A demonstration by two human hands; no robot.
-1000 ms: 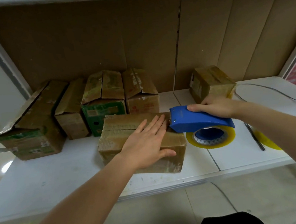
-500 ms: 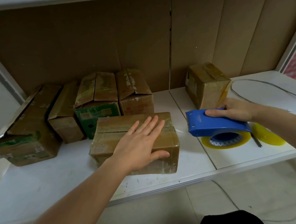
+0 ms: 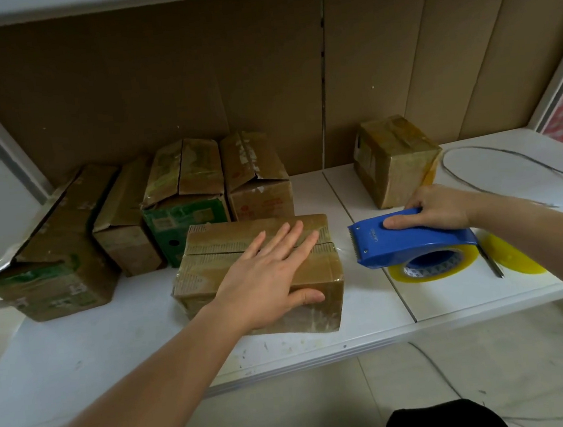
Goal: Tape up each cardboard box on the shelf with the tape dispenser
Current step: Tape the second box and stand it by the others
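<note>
Cardboard box, front of the shelf: being pressed flat by the left hand, fingers straight and spread over the top seam, thumb lying over the near edge; glossy tape is being shown across top and sides, so this item is being judged as sealed or nearly so. Blue tape dispenser: being gripped from above by the right hand, fingers curled round the body, toothed edge turned toward the box but held apart from it, yellowish roll hanging beneath. Small box at the rear right: being read as already wrapped. Four boxes at the rear left: being kept in a tight row, flaps lifting and gaping on several, judged as work left over. Second tape roll, dark pen-like tool and thin cable: being stored on the right of the shelf, near the dispenser, where free setting-down room is being narrowed. Access to the rear row is being blocked by the front box.
</note>
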